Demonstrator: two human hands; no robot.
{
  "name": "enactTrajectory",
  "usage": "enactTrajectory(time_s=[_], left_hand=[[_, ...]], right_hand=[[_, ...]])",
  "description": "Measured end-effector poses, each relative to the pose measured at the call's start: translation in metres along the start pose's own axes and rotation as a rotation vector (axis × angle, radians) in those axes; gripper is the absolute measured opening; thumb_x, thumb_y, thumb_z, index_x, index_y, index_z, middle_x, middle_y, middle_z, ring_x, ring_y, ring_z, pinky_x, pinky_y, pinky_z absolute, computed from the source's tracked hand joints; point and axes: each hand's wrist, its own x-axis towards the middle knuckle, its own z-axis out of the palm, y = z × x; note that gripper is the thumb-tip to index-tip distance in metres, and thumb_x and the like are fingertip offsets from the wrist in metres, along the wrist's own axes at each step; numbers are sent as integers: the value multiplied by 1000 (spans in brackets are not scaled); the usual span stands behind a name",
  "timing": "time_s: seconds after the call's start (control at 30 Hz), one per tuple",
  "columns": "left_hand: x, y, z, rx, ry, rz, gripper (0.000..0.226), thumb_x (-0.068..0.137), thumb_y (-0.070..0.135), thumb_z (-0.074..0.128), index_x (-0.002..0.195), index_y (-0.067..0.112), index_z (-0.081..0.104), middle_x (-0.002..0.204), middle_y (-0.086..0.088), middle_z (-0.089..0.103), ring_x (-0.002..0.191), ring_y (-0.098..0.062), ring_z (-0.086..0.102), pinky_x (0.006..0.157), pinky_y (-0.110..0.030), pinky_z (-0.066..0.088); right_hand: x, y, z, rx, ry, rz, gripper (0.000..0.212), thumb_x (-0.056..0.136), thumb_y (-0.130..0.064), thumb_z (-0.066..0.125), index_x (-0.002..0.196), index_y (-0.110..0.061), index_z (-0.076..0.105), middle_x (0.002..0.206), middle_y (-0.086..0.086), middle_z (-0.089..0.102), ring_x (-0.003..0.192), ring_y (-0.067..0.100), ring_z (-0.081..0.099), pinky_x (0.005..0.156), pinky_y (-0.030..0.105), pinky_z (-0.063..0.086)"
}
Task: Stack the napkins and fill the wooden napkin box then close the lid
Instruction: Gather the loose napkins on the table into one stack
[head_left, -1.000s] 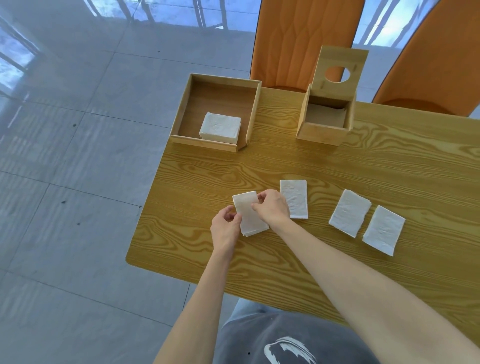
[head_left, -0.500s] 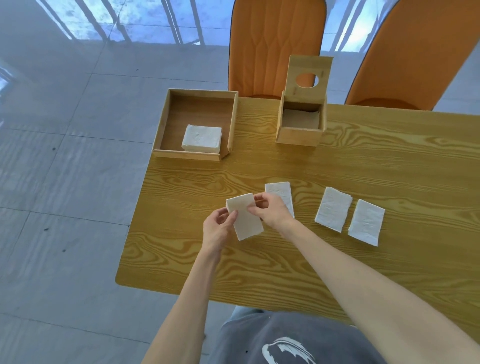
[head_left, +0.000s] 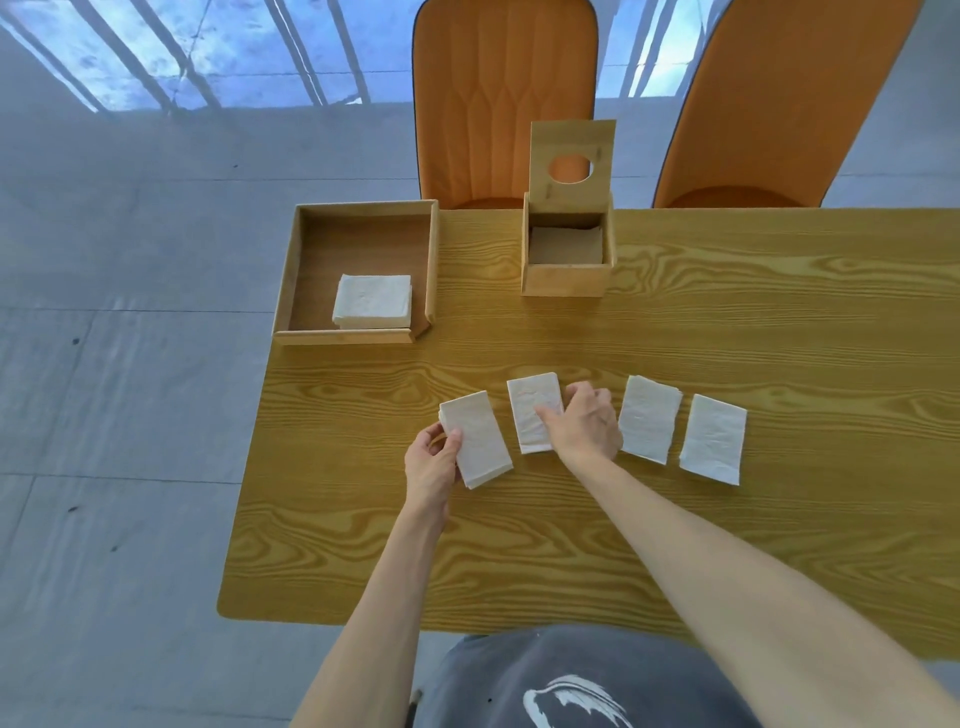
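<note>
Several white folded napkins lie in a row on the wooden table (head_left: 727, 322). My left hand (head_left: 431, 462) grips the left edge of the leftmost napkin stack (head_left: 478, 439). My right hand (head_left: 584, 421) rests on the right side of the second napkin (head_left: 532, 410), thumb on top of it. Two more napkins (head_left: 649, 418) (head_left: 712, 439) lie to the right, untouched. The wooden napkin box (head_left: 566, 278) stands at the back, empty inside, its lid (head_left: 571, 166) with a round hole raised upright.
A shallow wooden tray (head_left: 358, 338) at the table's back left corner holds another napkin stack (head_left: 373, 301). Two orange chairs (head_left: 504, 98) (head_left: 779, 104) stand behind the table. The table's left edge drops to a grey tiled floor.
My right hand let go of the left stack and moved right onto the second napkin. My left hand keeps hold of the stack. The camera view has shifted.
</note>
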Motion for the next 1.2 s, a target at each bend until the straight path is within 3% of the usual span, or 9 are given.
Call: enactTrajectory(time_s=[0.13, 0.27, 0.43, 0.6, 0.7, 0.77, 0.9, 1.1, 1.2], left_hand=[[4, 0, 5, -16, 4, -20, 31, 94, 14, 65, 123, 12, 54, 100, -3, 69, 90, -16, 68, 87, -44, 58], [4, 1, 8, -21, 9, -38, 27, 94, 15, 65, 119, 16, 53, 97, -3, 70, 82, -13, 70, 67, -34, 61], [2, 3, 13, -21, 12, -61, 29, 98, 17, 60, 126, 13, 54, 99, -3, 70, 84, -14, 69, 66, -33, 59], [-3, 4, 22, -24, -30, -69, 32, 100, 19, 57, 131, 13, 52, 102, -3, 69, 87, -16, 69, 69, -35, 59], [-6, 6, 29, -25, -64, -75, 33, 100, 20, 56, 132, 13, 52, 104, -4, 70, 86, -16, 69, 66, -33, 58], [-8, 6, 32, -25, -90, -73, 31, 101, 20, 55, 131, 14, 53, 104, -5, 71, 87, -18, 70, 63, -31, 57], [-8, 4, 34, -13, -142, -75, 29, 101, 21, 54, 129, 15, 54, 103, -7, 73, 89, -21, 72, 68, -35, 58], [-6, 4, 35, 5, -195, -80, 30, 100, 23, 56, 129, 15, 55, 101, -5, 74, 86, -17, 73, 69, -34, 58], [-7, 2, 38, 7, -210, -97, 33, 99, 25, 58, 130, 13, 56, 102, -5, 74, 86, -17, 73, 71, -35, 59]], right_hand=[[3, 0, 3, -74, 16, -13, 46, 84, -45, 71, 119, -17, 60, 124, 10, 55, 112, 28, 56, 81, 39, 47], [5, 2, 2, -30, 0, -28, 37, 86, -39, 69, 116, -18, 63, 117, 7, 61, 107, 26, 60, 79, 37, 48], [8, 13, -6, 159, 1, -42, 23, 92, -31, 65, 110, -17, 66, 104, 3, 72, 98, 24, 66, 71, 31, 45], [12, 22, -17, 442, -34, -111, 24, 90, -27, 70, 109, -13, 71, 101, 0, 74, 91, 12, 66, 78, 27, 52], [10, 26, -17, 574, -110, -112, 26, 88, -29, 72, 108, -12, 72, 101, -1, 74, 93, 12, 69, 82, 31, 58], [7, 28, -13, 631, -195, -86, 25, 89, -30, 72, 107, -13, 72, 100, 0, 75, 92, 14, 71, 78, 33, 61], [-4, 30, -1, 667, -268, -71, 14, 88, -30, 73, 97, -19, 72, 96, 1, 77, 86, 12, 73, 60, 22, 58], [-9, 32, 9, 591, -235, -42, 26, 86, -32, 74, 103, -13, 74, 100, 3, 75, 95, 19, 71, 80, 40, 61], [-13, 31, 9, 491, -142, -53, 28, 85, -35, 75, 104, -14, 76, 101, 0, 75, 94, 15, 68, 85, 38, 59]])
